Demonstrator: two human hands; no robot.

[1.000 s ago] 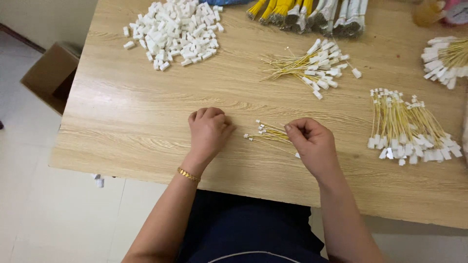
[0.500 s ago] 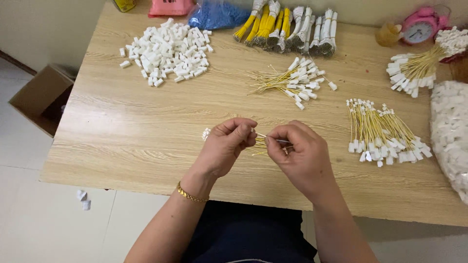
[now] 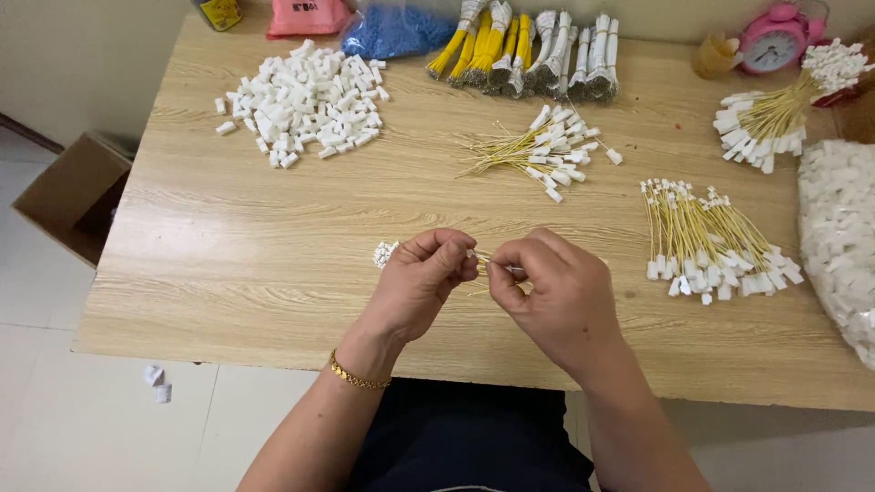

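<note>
My left hand (image 3: 421, 281) and my right hand (image 3: 554, 293) meet above the near middle of the wooden table (image 3: 228, 255). Their fingertips pinch thin yellow wires (image 3: 481, 261) that run between the two hands. A small white connector (image 3: 385, 253) shows just left of my left hand; I cannot tell whether the fingers hold it. A gold bracelet circles my left wrist.
A heap of white connectors (image 3: 305, 100) lies far left. Loose yellow wires with white ends (image 3: 542, 150) lie mid-table, a bundle (image 3: 706, 241) to the right, another (image 3: 770, 114) far right. Wire bundles (image 3: 529, 46), a pink clock (image 3: 773, 41) and a cardboard box (image 3: 68, 191) on the floor.
Both hands have risen off the table and come together, now pinching the yellow wires between them. The camera has tilted up, showing more of the table's far edge.
</note>
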